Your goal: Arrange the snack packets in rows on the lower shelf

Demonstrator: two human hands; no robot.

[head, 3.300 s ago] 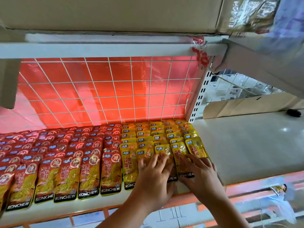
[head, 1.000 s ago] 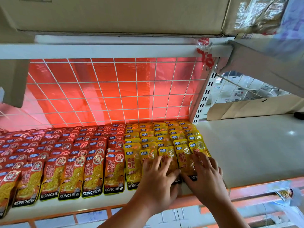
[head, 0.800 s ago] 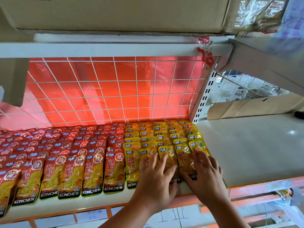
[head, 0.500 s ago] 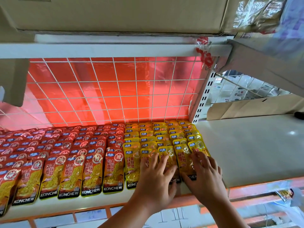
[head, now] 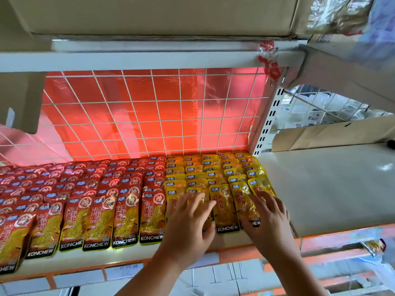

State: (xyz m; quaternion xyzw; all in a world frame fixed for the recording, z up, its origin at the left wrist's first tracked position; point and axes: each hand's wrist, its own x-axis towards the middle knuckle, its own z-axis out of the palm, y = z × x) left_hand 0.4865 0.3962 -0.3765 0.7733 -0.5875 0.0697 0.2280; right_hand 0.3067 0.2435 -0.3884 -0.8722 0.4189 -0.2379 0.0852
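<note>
Both hands lie flat with the fingers spread, gripping nothing. My left hand [head: 188, 223] presses the front packets on the near-left of the yellow block, and my right hand [head: 269, 218] presses those on its near-right, with one front yellow packet [head: 224, 208] showing between them.

The yellow packets [head: 213, 174] run in overlapping rows from the foot of the slotted upright [head: 268, 122] forward to me on the lower shelf [head: 128, 255]. The red packets [head: 96, 189] fill the shelf further left of that upright, touching the yellow ones.

I judge the stocking itself is nearly finished, and this step is squaring up the yellow front row. The next move calls for a light, even slide of both palms so the front edges end up level with the red row. It should not ruck up the overlapped packets lying back toward the upright.
</note>
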